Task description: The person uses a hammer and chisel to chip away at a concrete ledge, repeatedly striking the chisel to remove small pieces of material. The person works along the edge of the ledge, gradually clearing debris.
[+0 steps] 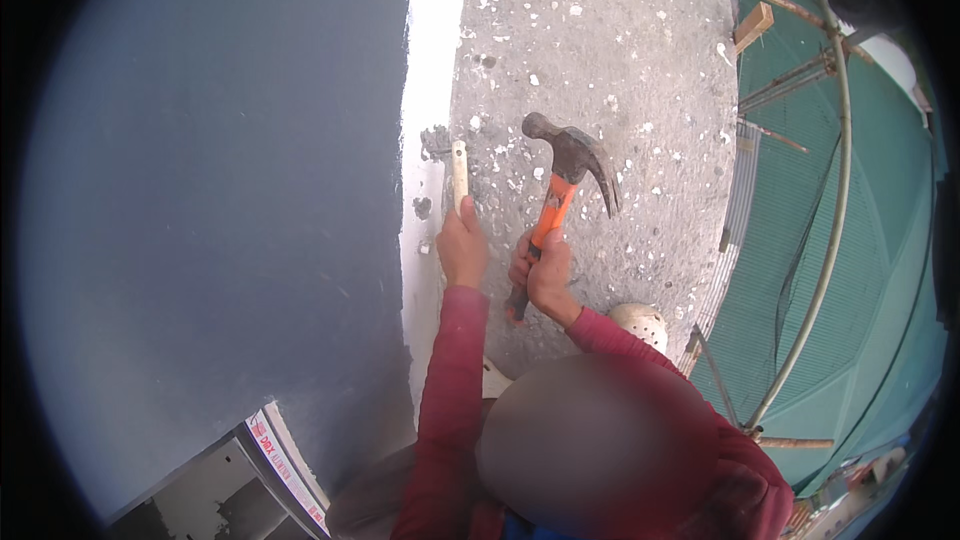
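While gripped, hammer shows orange handle.

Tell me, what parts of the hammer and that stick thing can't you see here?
- Chisel, head view: its lower end is hidden inside the left hand, and its tip against the white wall edge is too small to make out.
- Hammer: the middle of the orange handle is covered by the right hand.
- The striking face points away, so it cannot be seen.
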